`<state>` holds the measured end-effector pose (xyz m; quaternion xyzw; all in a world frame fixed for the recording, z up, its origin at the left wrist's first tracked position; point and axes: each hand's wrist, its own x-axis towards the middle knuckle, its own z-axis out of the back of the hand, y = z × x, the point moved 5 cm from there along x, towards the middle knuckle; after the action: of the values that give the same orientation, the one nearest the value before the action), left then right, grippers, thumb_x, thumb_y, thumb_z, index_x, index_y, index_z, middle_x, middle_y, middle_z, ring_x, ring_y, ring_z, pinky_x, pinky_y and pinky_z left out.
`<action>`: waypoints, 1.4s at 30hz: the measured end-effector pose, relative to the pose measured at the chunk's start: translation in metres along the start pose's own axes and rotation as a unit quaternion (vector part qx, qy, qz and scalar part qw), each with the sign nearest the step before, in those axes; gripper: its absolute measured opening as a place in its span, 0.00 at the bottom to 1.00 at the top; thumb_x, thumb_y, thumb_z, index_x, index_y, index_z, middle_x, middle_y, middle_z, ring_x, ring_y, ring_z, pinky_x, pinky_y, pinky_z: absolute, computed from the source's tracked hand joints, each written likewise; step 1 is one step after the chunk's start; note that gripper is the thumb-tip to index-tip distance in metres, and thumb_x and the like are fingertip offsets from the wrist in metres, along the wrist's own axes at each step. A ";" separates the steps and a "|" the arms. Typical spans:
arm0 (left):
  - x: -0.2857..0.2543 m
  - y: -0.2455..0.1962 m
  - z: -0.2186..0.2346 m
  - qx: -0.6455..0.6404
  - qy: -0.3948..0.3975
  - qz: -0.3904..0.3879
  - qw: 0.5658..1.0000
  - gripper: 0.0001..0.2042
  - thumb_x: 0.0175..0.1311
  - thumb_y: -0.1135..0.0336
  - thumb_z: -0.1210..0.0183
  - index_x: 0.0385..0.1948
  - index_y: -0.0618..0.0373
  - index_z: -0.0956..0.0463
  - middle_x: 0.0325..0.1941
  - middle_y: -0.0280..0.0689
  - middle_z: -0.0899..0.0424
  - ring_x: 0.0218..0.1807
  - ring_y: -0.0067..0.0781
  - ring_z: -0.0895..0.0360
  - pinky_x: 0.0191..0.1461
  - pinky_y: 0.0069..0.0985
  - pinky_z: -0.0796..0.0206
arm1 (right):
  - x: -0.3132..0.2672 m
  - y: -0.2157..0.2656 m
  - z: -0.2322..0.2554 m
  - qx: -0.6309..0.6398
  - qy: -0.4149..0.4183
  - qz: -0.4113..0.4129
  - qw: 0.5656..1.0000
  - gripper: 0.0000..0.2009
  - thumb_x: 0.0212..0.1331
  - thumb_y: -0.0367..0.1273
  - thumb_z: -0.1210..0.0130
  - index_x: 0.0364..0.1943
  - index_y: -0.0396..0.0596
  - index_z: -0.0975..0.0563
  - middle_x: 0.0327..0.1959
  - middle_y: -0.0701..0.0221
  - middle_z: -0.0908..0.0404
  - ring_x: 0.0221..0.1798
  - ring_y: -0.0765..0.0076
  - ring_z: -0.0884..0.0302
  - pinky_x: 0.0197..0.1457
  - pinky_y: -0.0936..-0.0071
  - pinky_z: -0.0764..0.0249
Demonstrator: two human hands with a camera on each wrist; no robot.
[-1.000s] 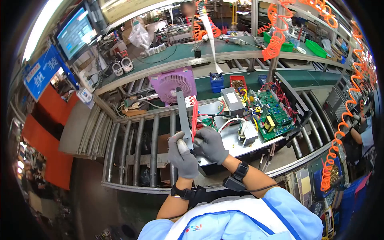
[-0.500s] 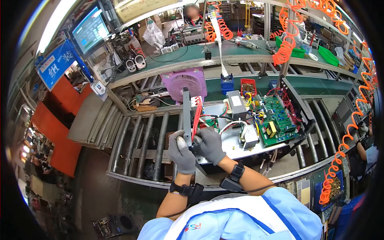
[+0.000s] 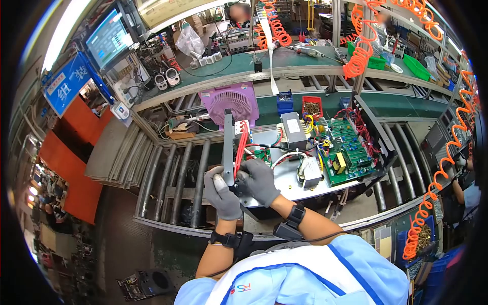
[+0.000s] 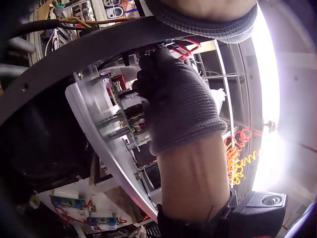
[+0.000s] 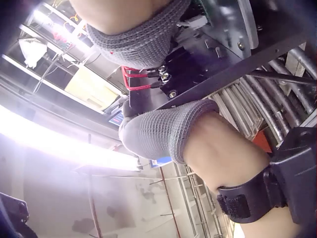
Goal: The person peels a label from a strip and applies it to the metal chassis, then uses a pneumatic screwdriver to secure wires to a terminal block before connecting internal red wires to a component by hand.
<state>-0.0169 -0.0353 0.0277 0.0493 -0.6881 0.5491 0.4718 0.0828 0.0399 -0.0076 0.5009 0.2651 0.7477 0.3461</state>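
A dark grey metal panel (image 3: 227, 145) stands upright at the left end of an open silver chassis (image 3: 284, 178). My gloved left hand (image 3: 219, 182) grips the panel's lower end from the left. The gloved right hand (image 3: 247, 180) grips the same end from the right, beside a bundle of red wires (image 3: 239, 147). In the left wrist view the right hand (image 4: 173, 104) curls against the panel (image 4: 99, 47) above the chassis edge (image 4: 94, 134). The right wrist view shows the left hand (image 5: 158, 134) under a black terminal block (image 5: 181, 74) with red wires (image 5: 134, 79).
The chassis holds a green circuit board (image 3: 343, 147), a grey transformer box (image 3: 292, 127) and a white component (image 3: 309, 170). It lies on a roller conveyor (image 3: 178, 178). A pink fan (image 3: 229, 101), parts bins (image 3: 311, 105) and a green bench (image 3: 284, 58) with orange coiled hoses (image 3: 362, 46) lie beyond.
Both hands keep their grip on the panel's lower end. The panel and hands sit slightly further left in the view, and the head view has shifted.
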 end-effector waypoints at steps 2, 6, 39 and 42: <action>0.001 0.000 0.000 -0.001 0.001 0.000 1.000 0.14 0.64 0.63 0.62 0.34 0.64 0.29 0.29 0.36 0.27 0.30 0.25 0.34 0.35 0.23 0.41 | 0.000 0.000 -0.002 -0.009 -0.007 0.014 1.000 0.08 0.47 0.31 0.44 0.31 0.43 0.25 0.28 0.63 0.25 0.35 0.55 0.28 0.39 0.63 0.32; -0.001 0.004 0.001 0.010 -0.005 -0.004 1.000 0.14 0.64 0.64 0.63 0.34 0.64 0.29 0.29 0.37 0.27 0.30 0.25 0.34 0.35 0.23 0.41 | -0.001 0.001 -0.002 -0.019 -0.007 0.027 0.999 0.08 0.47 0.31 0.44 0.31 0.43 0.26 0.28 0.62 0.26 0.35 0.54 0.29 0.38 0.62 0.33; 0.002 0.000 0.004 0.030 -0.025 -0.056 0.998 0.10 0.61 0.67 0.57 0.31 0.61 0.27 0.26 0.44 0.25 0.29 0.44 0.26 0.32 0.31 0.35 | -0.001 -0.010 -0.004 0.128 0.062 -0.109 0.984 0.07 0.48 0.26 0.44 0.32 0.38 0.25 0.27 0.62 0.22 0.30 0.69 0.25 0.36 0.74 0.29; 0.000 0.004 0.003 0.023 -0.006 -0.021 0.999 0.11 0.61 0.67 0.58 0.31 0.62 0.27 0.27 0.44 0.25 0.30 0.44 0.26 0.33 0.32 0.35 | 0.001 -0.006 -0.004 0.105 0.065 -0.109 0.986 0.08 0.49 0.27 0.45 0.34 0.38 0.25 0.27 0.62 0.22 0.30 0.68 0.24 0.35 0.73 0.29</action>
<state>-0.0215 -0.0363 0.0253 0.0779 -0.6771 0.5539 0.4782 0.0808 0.0439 -0.0130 0.4529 0.4172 0.7043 0.3533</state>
